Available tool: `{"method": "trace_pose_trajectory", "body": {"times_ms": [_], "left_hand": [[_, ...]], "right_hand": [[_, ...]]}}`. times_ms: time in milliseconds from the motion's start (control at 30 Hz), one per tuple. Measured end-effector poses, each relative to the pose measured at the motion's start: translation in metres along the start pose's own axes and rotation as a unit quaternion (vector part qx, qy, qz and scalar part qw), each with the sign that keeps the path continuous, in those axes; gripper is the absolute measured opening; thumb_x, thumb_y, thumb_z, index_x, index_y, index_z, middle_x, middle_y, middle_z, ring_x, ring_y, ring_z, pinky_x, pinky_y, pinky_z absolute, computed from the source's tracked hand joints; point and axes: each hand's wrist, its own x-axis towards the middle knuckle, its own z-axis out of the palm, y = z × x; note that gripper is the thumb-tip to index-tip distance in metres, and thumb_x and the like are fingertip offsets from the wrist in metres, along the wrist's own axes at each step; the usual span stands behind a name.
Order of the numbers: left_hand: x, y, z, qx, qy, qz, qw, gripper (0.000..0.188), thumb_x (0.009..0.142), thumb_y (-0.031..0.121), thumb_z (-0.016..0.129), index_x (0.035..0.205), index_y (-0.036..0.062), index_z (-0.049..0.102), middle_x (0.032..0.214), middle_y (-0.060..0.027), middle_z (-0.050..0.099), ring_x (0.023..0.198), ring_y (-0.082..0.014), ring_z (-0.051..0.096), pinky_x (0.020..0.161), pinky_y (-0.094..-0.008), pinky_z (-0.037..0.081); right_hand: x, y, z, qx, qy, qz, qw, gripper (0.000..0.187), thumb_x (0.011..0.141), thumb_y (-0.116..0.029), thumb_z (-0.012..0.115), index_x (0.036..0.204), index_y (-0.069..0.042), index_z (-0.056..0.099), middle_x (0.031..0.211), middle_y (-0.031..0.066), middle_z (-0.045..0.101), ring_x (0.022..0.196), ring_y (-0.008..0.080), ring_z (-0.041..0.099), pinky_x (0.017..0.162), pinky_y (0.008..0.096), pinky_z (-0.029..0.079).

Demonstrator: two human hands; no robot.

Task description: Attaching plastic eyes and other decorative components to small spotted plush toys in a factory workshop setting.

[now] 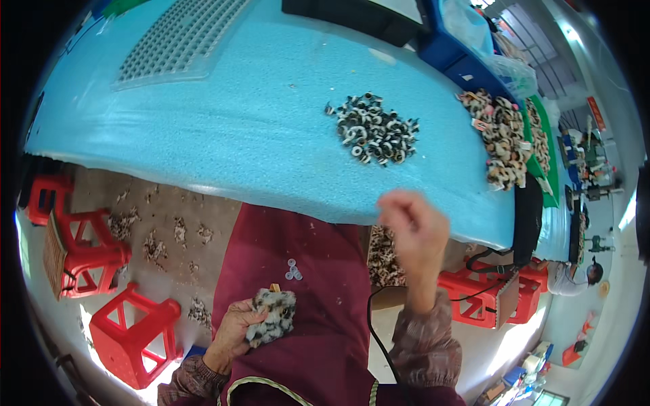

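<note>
My left hand (233, 327) is closed on a small furry plush piece (273, 318) with grey, black and cream spots, held over my lap. A small yellowish tab sticks up from its top edge, and a dark round spot shows on its right side. Beside it, several small clear plastic discs (293, 274) lie on my maroon apron (325, 338). My right hand (414, 223) is raised at the table's front edge, its fingers bent and smeared by motion; whether it holds anything cannot be made out. Beyond it lies a heap of small black-and-white ring-like parts (379, 128).
Spotted plush pieces (501, 142) are heaped on the blue-covered table (223, 128) at right, near a green tray (552, 183) and blue crate (460, 54). A clear gridded tray (183, 40) lies far left. Red stools (135, 331) flank me; a person (572, 277) is distant right.
</note>
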Motion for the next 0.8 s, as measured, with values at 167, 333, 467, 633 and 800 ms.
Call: {"method": "trace_pose_trajectory", "body": {"times_ms": [167, 333, 467, 633, 800], "left_hand": [[0.007, 0.002, 0.001, 0.008, -0.004, 0.005, 1.0, 0.024, 0.085, 0.005, 0.06, 0.106, -0.0049, 0.061, 0.097, -0.0123, 0.067, 0.082, -0.0196, 0.067, 0.075, -0.0322, 0.055], [0.01, -0.001, 0.002, 0.01, 0.012, 0.021, 1.0, 0.023, 0.085, 0.006, 0.06, 0.105, -0.0045, 0.061, 0.093, -0.0112, 0.067, 0.08, -0.0185, 0.066, 0.074, -0.0318, 0.055], [0.009, 0.0, 0.006, 0.021, 0.013, 0.018, 1.0, 0.023, 0.084, 0.006, 0.06, 0.105, -0.0044, 0.061, 0.093, -0.0109, 0.067, 0.079, -0.0183, 0.066, 0.072, -0.0314, 0.055], [0.01, -0.001, 0.005, 0.017, 0.012, 0.029, 0.999, 0.023, 0.084, 0.006, 0.06, 0.105, -0.004, 0.061, 0.093, -0.011, 0.067, 0.077, -0.0181, 0.066, 0.07, -0.0309, 0.056], [0.01, -0.001, 0.008, 0.016, 0.017, 0.026, 0.999, 0.023, 0.085, 0.006, 0.06, 0.106, -0.0037, 0.061, 0.093, -0.0107, 0.067, 0.077, -0.0177, 0.066, 0.07, -0.0306, 0.056]], "right_hand": [[0.053, 0.042, -0.029, 0.016, 0.053, 0.023, 0.998, 0.013, 0.078, 0.001, 0.063, 0.091, 0.0, 0.064, 0.077, 0.0046, 0.066, 0.065, 0.009, 0.058, 0.059, 0.0238, 0.046], [0.066, 0.045, -0.017, -0.089, 0.013, 0.002, 0.996, 0.022, 0.071, -0.004, 0.071, 0.092, -0.004, 0.066, 0.075, 0.0043, 0.066, 0.06, 0.0111, 0.058, 0.058, 0.0268, 0.047], [0.068, 0.044, -0.011, -0.181, 0.041, -0.025, 0.982, 0.024, 0.07, -0.007, 0.073, 0.092, -0.007, 0.065, 0.076, 0.004, 0.065, 0.058, 0.014, 0.057, 0.059, 0.0282, 0.047], [0.066, 0.054, -0.014, -0.107, 0.018, -0.016, 0.994, 0.025, 0.073, 0.002, 0.067, 0.097, -0.001, 0.065, 0.081, 0.0046, 0.065, 0.066, 0.0077, 0.054, 0.058, 0.0224, 0.045], [0.059, 0.052, -0.024, 0.002, 0.003, 0.006, 1.0, 0.029, 0.074, 0.005, 0.066, 0.102, -0.004, 0.066, 0.081, 0.0022, 0.063, 0.069, 0.0078, 0.053, 0.063, 0.0208, 0.044]]}}
